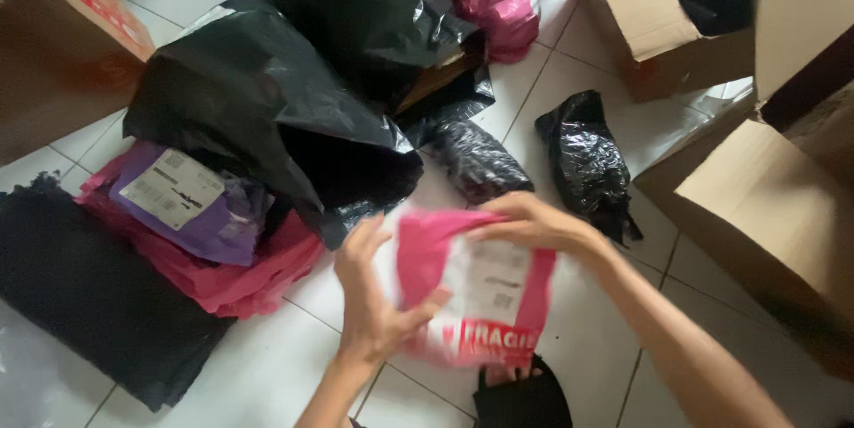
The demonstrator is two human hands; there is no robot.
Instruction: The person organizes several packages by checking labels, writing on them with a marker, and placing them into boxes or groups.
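Observation:
Both my hands hold a pink plastic mailer parcel (pixel 476 290) with a white label over the white tiled floor. My left hand (pixel 374 299) grips its left edge, thumb on the front. My right hand (pixel 529 219) pinches its top edge. The parcel is blurred from motion. Just beyond it lie two small black plastic-wrapped parcels (pixel 480 159) (pixel 585 157) on the tiles.
A large black plastic bag (pixel 267 99) lies open at the upper middle. A purple labelled parcel (pixel 191 201) rests on pink mailers (pixel 240 277) at left, beside black fabric (pixel 80 294). Cardboard boxes (pixel 774 205) (pixel 658 19) stand at right, another box (pixel 53 45) at upper left. A pink bag (pixel 498 1) sits at the top.

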